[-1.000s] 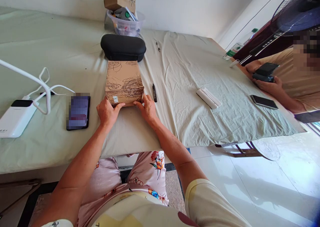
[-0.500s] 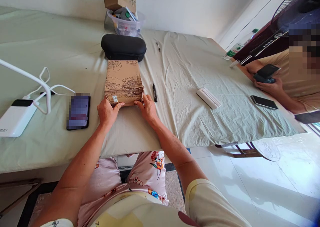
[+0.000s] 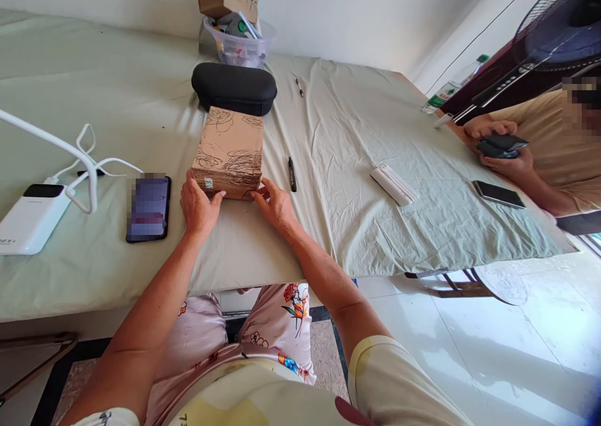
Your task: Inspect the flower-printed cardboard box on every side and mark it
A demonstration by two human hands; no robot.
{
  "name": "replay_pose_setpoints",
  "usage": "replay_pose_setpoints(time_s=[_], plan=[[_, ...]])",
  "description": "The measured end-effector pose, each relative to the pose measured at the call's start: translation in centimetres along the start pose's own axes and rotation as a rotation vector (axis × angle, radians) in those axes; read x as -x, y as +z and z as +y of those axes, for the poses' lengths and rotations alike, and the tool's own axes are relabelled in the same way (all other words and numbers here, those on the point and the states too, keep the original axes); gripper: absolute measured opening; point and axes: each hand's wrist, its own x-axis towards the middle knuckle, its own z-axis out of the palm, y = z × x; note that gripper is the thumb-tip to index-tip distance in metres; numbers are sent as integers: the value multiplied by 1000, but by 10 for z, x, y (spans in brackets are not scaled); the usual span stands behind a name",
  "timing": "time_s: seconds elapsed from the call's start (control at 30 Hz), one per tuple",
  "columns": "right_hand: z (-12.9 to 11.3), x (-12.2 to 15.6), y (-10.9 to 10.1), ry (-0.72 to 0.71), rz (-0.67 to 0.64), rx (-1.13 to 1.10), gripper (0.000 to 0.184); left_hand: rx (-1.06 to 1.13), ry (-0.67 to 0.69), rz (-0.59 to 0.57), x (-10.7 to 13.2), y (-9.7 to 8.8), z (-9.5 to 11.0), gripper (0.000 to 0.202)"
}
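A flower-sketched cardboard box (image 3: 229, 153) lies at 12 o'clock on a pale green sheet (image 3: 347, 225). The open left hand (image 3: 200, 207) and open right hand (image 3: 277, 205) touch its near edge, unclamped. A black marker (image 3: 292, 175) lies just beside, at 1 o'clock.

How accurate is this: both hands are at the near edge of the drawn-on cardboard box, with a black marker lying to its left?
Wrong side: the head view shows the black marker right of the cardboard box. The left hand and right hand are at its near edge, as stated.
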Motion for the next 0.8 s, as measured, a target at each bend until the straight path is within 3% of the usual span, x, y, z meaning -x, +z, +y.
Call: replay_pose_setpoints(time_s=[0.2,0.37,0.5,0.63,0.73,0.8], plan=[[-5,5,2,-25,-50,-43,31,50,30,-41,-3,2,-7,107],[-4,8,3,-170,-132,-64,29,36,-2,-51,-5,-1,-6,105],[-7,11,7,-335,-257,-53,36,51,-33,-23,-8,-5,-3,92],[-12,11,12,-444,-392,-13,45,100,50,82,-10,-14,-2,70],[-12,11,10,-444,-341,-4,42,146,134,183,-8,-22,1,57],[-9,10,7,-413,-239,-7,40,155,215,185,-5,-25,3,56]])
